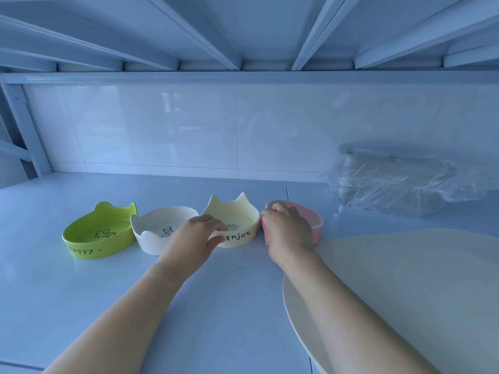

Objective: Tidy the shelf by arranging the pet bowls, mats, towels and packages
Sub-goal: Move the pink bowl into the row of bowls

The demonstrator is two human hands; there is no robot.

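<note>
Four pet bowls are seen lined up in a row across the white shelf (189, 306), so the bowl part of the tidying is judged to be nearly done. The green bowl (100, 233) is set at the left end with the white bowl (154, 238) touching it, and both are left untouched. The cream bowl (243, 220), marked "Enjoy", is pinched at its near rim by the left hand (194, 236), with the thumb on the outer wall and the fingers curled over the edge. The pink bowl (313, 217) at the right end is gripped by the right hand (289, 233), whose fingers are wrapped over the near rim; it is placed just beside the cream bowl, and whether the two touch cannot be told. The last two bowls appear to be in the course of being squared up into the line. A pale rounded mat (405, 287) is laid at the right front of the shelf, partly under the right forearm and hanging past the edge, and it is judged to be not yet arranged. A package wrapped in clear plastic (405, 184) is lying against the back wall at the right. No towels are seen.
</note>
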